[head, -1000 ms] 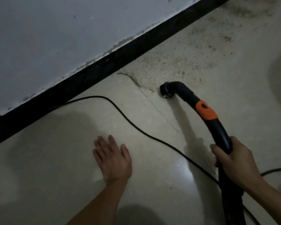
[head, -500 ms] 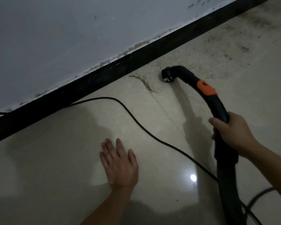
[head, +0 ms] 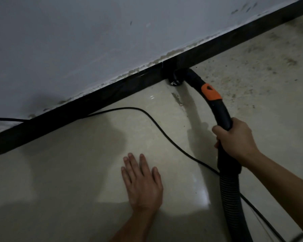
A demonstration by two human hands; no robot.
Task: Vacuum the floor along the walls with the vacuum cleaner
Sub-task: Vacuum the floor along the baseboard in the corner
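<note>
At the far left a thin black power cord (head: 129,107) comes off the pale wall (head: 77,41). It crosses the black skirting board (head: 68,112) and loops over the cream tiled floor (head: 51,180) toward the right. My left hand (head: 143,184) lies flat on the floor just below that loop, palm down, fingers straight and close together, clear of the cord.

Further right, the vacuum cleaner's nozzle (head: 176,79) sits on the floor right up against the skirting board, at the seam between two tiles. A small pale mark shows on the nozzle, too blurred to read. From it a curved black tube (head: 222,112) with an orange collar (head: 210,92) rises back to my right hand (head: 234,138). That hand's fingers are wrapped round the tube just above where the ribbed hose (head: 231,193) begins. The ribbed hose runs down out of the lower edge, passing over the power cord. Right of the tube, the floor along the wall is speckled with brown dirt (head: 261,67).
</note>
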